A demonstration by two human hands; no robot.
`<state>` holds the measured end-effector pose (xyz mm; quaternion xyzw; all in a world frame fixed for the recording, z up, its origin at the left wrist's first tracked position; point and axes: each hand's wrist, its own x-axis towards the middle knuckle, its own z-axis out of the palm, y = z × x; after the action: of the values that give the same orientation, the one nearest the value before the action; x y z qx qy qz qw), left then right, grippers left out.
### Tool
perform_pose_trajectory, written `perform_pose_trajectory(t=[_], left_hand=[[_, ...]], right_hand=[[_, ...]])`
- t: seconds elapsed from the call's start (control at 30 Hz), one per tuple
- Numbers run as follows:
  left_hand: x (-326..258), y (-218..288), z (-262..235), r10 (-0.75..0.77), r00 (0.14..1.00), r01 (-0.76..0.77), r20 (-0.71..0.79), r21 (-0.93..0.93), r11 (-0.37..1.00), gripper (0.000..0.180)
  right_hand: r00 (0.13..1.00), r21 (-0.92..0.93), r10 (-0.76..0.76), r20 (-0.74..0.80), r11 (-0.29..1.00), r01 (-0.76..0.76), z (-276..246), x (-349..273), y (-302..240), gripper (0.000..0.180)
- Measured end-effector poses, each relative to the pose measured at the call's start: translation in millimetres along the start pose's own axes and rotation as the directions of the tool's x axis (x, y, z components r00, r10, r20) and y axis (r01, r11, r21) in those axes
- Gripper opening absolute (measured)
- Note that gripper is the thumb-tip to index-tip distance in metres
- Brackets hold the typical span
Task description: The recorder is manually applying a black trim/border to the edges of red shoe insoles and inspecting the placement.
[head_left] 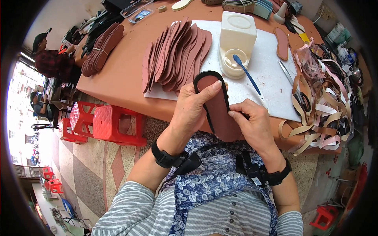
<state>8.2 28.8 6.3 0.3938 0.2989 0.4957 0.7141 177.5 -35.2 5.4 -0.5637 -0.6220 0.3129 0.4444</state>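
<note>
My left hand grips a reddish-brown insole, thumb pressed on its upper face. A narrow black strip runs round the insole's far end and down its sides. On the insole's right side, my right hand is closed in a pinch on the strip, close to the edge. Beyond my hands stands a cream plastic container with a round cup at its front. A blue-handled brush leans out of that cup. Left of it lies a fanned pile of matching insoles.
Tangled straps in tan, white and black heap at the table's right, beside scissors. A single insole lies near them. A bundle of tied insoles rests at the left. Red stools stand below; another person sits at the far left.
</note>
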Motion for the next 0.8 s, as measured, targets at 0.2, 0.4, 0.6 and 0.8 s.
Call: perform_pose_trajectory(t=[0.2,0.4,0.6,0.8], left_hand=[[2,2,-1,-0.046,0.999,0.047,0.020,-0.030,0.998,0.020],[2,10,3,-0.093,0.995,0.091,0.020,0.077,0.993,0.022],[-1,0,-6,-0.096,0.987,0.074,0.131,0.163,0.984,0.032],[0,-8,-8,-0.164,0.979,0.141,0.121,0.181,0.973,0.026]], right_hand=[[1.000,-0.038,0.000,0.022,0.999,0.001,0,0,0,0.013],[0.999,-0.017,0.023,0.040,1.000,-0.022,-2,0,0,0.013],[0.997,0.007,0.053,0.049,0.999,-0.053,-4,2,-3,0.013],[0.996,0.016,0.065,0.058,0.998,-0.066,-4,2,-1,0.013]])
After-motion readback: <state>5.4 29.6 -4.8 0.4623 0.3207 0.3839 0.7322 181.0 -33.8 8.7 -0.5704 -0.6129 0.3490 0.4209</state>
